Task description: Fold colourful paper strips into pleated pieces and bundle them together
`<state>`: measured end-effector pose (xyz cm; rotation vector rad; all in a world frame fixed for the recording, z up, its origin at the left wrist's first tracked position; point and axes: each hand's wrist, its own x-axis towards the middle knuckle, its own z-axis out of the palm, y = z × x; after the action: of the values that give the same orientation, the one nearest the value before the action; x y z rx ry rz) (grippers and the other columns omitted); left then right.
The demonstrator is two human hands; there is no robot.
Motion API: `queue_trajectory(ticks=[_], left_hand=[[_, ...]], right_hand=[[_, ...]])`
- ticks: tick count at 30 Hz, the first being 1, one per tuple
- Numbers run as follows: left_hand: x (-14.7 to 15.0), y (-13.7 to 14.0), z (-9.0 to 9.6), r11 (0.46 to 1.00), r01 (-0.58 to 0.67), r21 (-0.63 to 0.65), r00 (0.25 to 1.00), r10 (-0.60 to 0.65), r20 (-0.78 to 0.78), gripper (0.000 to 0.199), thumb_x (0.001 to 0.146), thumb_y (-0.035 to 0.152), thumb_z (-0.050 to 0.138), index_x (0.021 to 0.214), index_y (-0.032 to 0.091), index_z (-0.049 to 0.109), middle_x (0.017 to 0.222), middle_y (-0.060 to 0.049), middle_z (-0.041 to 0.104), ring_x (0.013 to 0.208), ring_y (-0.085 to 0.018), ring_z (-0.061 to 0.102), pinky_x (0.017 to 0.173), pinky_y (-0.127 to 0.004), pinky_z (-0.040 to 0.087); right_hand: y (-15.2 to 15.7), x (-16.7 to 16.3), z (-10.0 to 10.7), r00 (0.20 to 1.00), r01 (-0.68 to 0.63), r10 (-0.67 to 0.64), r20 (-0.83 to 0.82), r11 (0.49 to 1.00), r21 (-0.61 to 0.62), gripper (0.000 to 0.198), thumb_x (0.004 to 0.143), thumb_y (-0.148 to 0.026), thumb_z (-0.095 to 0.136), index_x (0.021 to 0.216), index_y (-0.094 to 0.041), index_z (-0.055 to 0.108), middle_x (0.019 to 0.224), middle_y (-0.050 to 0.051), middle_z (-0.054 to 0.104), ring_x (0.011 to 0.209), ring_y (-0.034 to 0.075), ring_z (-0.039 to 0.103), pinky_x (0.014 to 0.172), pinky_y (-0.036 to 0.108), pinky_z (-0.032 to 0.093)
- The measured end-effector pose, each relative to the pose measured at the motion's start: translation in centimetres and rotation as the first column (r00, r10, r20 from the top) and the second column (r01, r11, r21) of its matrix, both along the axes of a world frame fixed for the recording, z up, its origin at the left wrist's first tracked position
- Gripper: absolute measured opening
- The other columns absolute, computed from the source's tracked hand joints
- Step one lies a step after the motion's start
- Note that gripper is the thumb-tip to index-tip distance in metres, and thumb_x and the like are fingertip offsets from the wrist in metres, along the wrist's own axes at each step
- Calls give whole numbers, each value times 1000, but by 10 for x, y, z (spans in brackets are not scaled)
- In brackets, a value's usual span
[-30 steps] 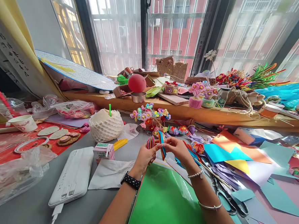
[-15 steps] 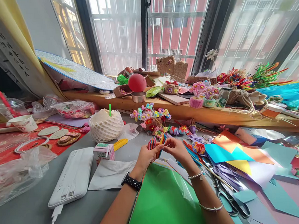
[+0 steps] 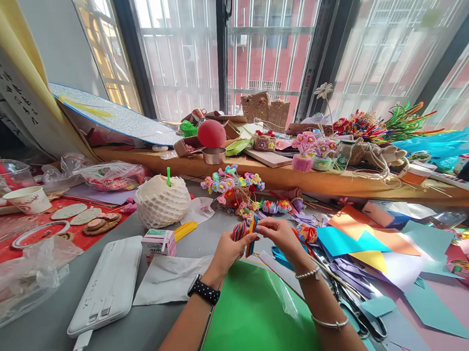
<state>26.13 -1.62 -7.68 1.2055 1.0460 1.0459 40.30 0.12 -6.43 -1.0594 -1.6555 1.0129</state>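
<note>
Near the middle of the view, my left hand (image 3: 230, 250) grips a bundle of multicoloured folded paper strips (image 3: 239, 230), striped in red, blue and other colours. My right hand (image 3: 281, 237) pinches the right-hand part of the same bundle, its thumb and forefinger close to my left fingertips. Part of the bundle is hidden behind my fingers. Both hands are raised over the far end of a glossy green folder (image 3: 259, 311). Just beyond them stands a bunch of small colourful crocheted flowers (image 3: 231, 183), with folded paper flowers (image 3: 283, 207) beside it.
To the left lie a white power bank (image 3: 106, 281), a small pink carton (image 3: 159, 243) and a netted coconut (image 3: 162, 201). Scissors (image 3: 364, 318) and coloured paper sheets (image 3: 365, 236) cover the right side. A red ball (image 3: 211, 133) rests on the wooden ledge (image 3: 274, 175).
The whole scene has shifted slightly left and a little down as the camera turned. Both hands keep hold of the paper bundle, with the fingers slightly moved and more of the strips showing.
</note>
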Motion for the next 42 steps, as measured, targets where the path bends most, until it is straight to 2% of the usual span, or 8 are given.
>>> queue_trajectory(ticks=[6, 9, 12, 15, 18, 24, 32, 42], left_hand=[[-3, 1, 4, 999, -47, 9, 999, 47, 23, 37, 54, 42, 63, 71, 9, 61, 32, 9, 32, 28, -1, 22, 30, -16, 15], [-9, 3, 8, 987, -162, -5, 981, 162, 105, 36, 57, 42, 61, 70, 9, 61, 30, 10, 27, 28, -1, 20, 29, -16, 15], [-13, 6, 8, 972, -235, -24, 947, 234, 222, 36, 57, 42, 61, 73, 9, 61, 30, 11, 23, 28, -1, 17, 30, -15, 16], [-13, 7, 6, 970, -239, -41, 931, 241, 276, 38, 56, 42, 62, 75, 9, 62, 31, 11, 23, 29, -1, 17, 30, -15, 16], [-10, 6, 3, 972, -226, -69, 938, 236, 255, 40, 55, 44, 62, 75, 9, 62, 29, 11, 23, 28, -1, 19, 30, -15, 16], [-8, 5, 4, 981, -176, -78, 955, 190, 227, 46, 55, 49, 59, 75, 8, 61, 29, 11, 22, 27, -1, 19, 30, -16, 15], [-8, 5, 5, 978, -179, -111, 956, 200, 217, 45, 55, 50, 59, 73, 9, 61, 28, 11, 23, 27, -1, 18, 29, -15, 16], [-5, 6, 4, 972, -203, -117, 941, 227, 251, 43, 54, 47, 61, 78, 10, 59, 40, 5, 47, 26, 0, 23, 28, -16, 19]], right_hand=[[1, 0, 0, 995, 84, -84, -47, 996, -14, 20, 63, -33, 57, 67, -13, 61, 64, 1, 57, 58, 11, 49, 55, 22, 38], [4, 28, 6, 960, 257, -259, -109, 966, -33, 29, 63, -39, 57, 74, -13, 62, 65, 2, 59, 56, 11, 48, 53, 22, 37], [13, 66, 13, 850, 522, -517, -101, 852, 35, 36, 64, -43, 54, 80, -12, 62, 71, 5, 61, 59, 14, 51, 55, 24, 38], [30, 91, 18, 687, 645, -689, 232, 725, 243, 29, 67, -37, 51, 76, -13, 64, 75, 7, 63, 67, 18, 55, 62, 27, 40], [56, 97, 18, 427, 528, -562, 708, 791, 308, 24, 73, -29, 45, 84, -19, 63, 83, 5, 63, 78, 18, 56, 65, 24, 40], [94, 88, -1, 291, 503, -394, 872, 838, 211, 20, 69, -12, 47, 80, -13, 65, 84, 15, 62, 82, 23, 57, 66, 27, 42], [115, 81, -18, 196, 534, -321, 926, 827, 173, 26, 76, -8, 40, 94, -8, 59, 97, 21, 56, 93, 25, 53, 73, 32, 42], [121, 87, -17, 231, 542, -292, 928, 831, 127, 29, 78, -19, 41, 97, -5, 57, 97, 22, 56, 91, 27, 53, 71, 33, 43]])
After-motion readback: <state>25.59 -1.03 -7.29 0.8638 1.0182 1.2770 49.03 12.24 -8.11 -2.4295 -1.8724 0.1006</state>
